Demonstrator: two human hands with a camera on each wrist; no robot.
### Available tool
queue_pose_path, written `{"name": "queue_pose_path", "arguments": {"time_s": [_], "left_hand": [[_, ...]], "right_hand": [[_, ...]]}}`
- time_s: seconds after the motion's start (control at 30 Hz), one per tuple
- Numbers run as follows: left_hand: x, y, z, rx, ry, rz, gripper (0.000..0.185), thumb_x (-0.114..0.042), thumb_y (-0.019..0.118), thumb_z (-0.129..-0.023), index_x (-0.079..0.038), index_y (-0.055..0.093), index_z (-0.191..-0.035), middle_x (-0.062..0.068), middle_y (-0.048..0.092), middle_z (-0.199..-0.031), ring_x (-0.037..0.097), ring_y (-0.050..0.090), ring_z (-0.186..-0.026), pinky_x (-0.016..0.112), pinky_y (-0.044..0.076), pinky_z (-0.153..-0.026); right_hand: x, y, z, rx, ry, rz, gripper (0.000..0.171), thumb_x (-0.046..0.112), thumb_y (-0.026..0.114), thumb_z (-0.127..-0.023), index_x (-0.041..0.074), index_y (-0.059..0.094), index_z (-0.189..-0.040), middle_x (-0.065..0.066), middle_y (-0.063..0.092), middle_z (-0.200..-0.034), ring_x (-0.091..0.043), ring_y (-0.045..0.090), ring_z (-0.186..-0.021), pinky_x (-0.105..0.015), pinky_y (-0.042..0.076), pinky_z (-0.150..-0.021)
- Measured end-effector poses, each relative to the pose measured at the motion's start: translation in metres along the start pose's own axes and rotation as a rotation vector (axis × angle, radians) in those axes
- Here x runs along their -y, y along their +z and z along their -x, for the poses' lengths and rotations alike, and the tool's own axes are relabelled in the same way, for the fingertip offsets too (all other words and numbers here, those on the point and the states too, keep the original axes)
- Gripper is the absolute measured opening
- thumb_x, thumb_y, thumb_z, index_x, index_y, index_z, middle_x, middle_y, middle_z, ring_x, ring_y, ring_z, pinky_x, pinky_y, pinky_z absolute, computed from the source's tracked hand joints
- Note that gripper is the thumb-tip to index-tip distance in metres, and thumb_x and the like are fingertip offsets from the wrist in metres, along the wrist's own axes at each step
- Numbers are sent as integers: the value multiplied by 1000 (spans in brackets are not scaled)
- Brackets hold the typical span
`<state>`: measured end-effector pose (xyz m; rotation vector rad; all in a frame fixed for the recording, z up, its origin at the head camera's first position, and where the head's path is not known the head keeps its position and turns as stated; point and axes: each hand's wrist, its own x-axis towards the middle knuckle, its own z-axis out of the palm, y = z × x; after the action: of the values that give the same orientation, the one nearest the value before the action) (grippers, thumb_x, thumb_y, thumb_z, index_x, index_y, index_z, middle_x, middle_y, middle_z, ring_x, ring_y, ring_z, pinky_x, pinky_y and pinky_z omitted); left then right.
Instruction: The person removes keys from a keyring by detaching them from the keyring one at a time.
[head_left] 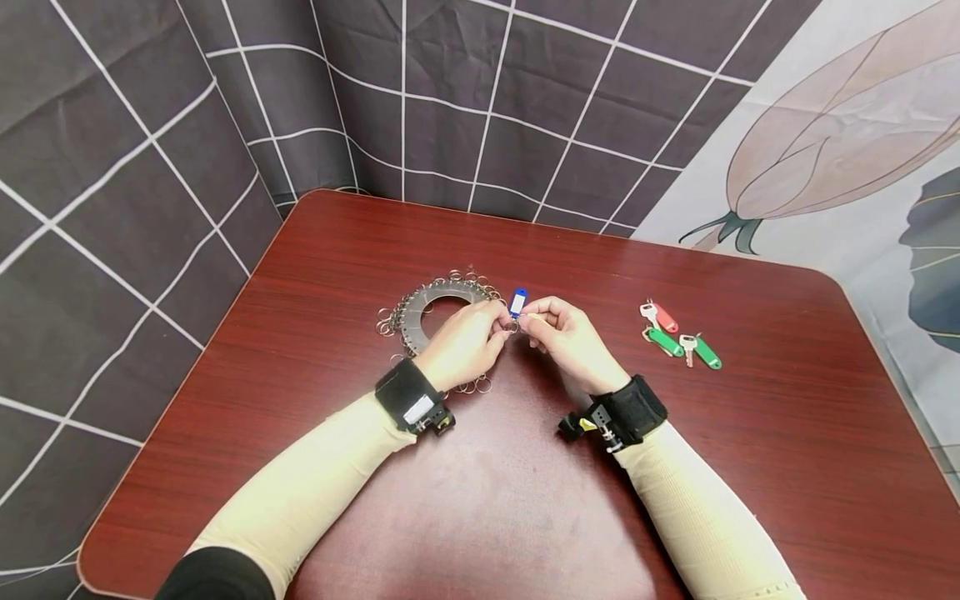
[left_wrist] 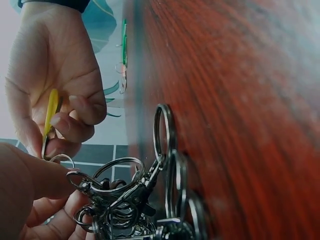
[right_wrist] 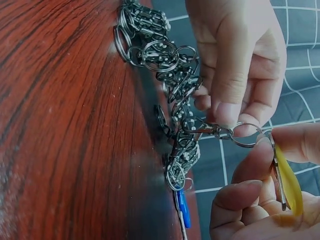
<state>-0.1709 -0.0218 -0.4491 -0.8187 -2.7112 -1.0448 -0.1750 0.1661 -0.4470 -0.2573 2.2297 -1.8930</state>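
Note:
My left hand (head_left: 467, 340) pinches a small swivel clasp (right_wrist: 217, 131) at the right side of a flat grey ring (head_left: 411, 323), which is hung all round with clasps and key rings. From that clasp comes a split ring (right_wrist: 245, 136). My right hand (head_left: 572, 340) holds a yellow key tag (right_wrist: 290, 182) with a metal key (right_wrist: 280, 187), its fingertips at the split ring. Whether the key's small loop is threaded onto the split ring, I cannot tell. Just beyond the fingertips lies a blue key tag (head_left: 518, 302), beside the grey ring.
On the red-brown table (head_left: 480, 500), a red key tag (head_left: 664, 317) and two green key tags (head_left: 707, 352) lie to the right, with keys. Dark gridded cloth (head_left: 450, 100) hangs behind the table.

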Motion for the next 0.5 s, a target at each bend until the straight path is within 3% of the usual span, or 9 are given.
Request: {"name": "queue_pose_path", "arguments": {"time_s": [0.3,0.5], "left_hand": [[2,1,0,-35,-12,-8,4,-10,61,-90,-9,59,-92,0,56,-83,15,54,-76,29,44,-69],[2,2,0,-85,-50,1,5,-10,57,-94,-12,54,-97,0,60,-90,15,58,-79,32,47,-69]], "right_hand": [[-1,1,-1,10,0,10,22,9,59,-94,-5,56,-110,-22,60,-89,-13,52,-64,-28,44,-59],[-3,1,0,105,13,16,18,8,60,-94,-3,57,-109,-23,59,-94,-12,52,-66,-27,44,-59]]}}
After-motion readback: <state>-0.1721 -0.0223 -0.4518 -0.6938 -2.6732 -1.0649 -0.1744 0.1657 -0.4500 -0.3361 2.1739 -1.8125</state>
